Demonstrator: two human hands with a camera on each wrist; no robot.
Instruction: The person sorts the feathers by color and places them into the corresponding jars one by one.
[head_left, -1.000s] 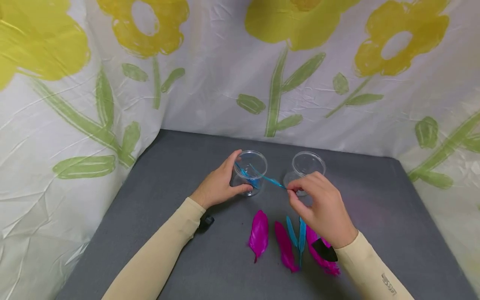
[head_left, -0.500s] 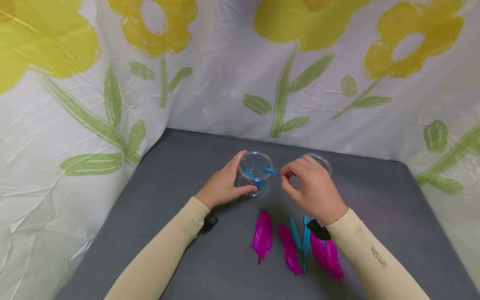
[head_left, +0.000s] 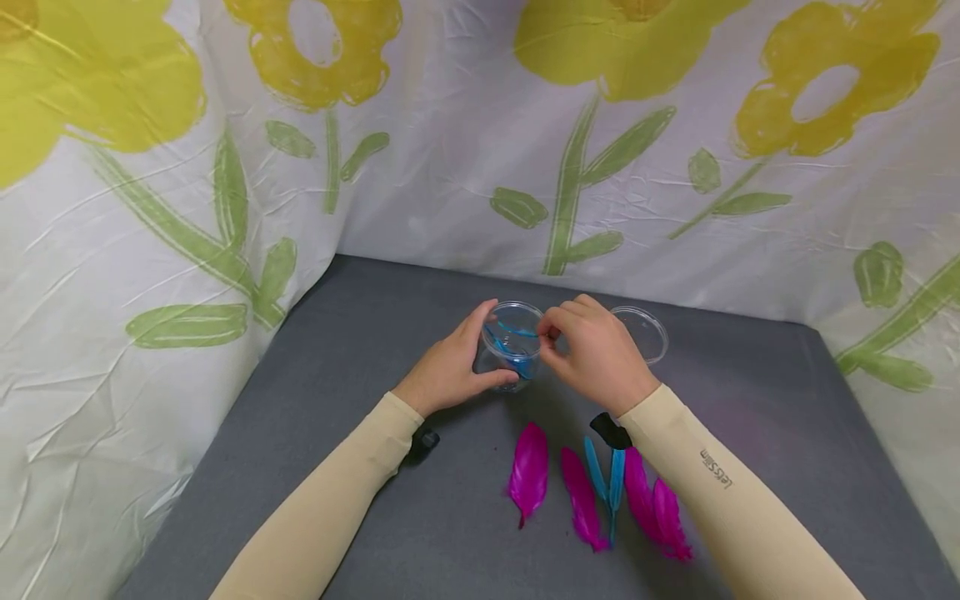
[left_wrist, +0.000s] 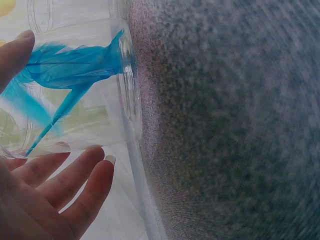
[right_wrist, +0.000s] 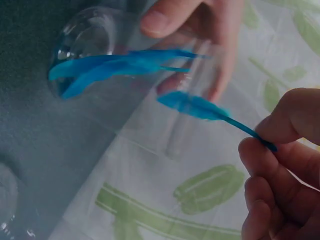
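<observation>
My left hand grips a clear plastic cup from its left side, thumb at the front. Several blue feathers lie inside the cup. Between thumb and index finger, my right hand pinches the quill of another blue feather; its vane tip reaches in over the cup's rim in the right wrist view. A second clear cup stands to the right, partly hidden behind the right hand.
Nearer me on the grey table lie magenta feathers and a pair of blue feathers. Flower-printed white cloth hangs behind and at the sides.
My right hand has moved left and away from me, bringing the pinched feather from the cup's right side to over its mouth. My left hand keeps its hold on the cup.
</observation>
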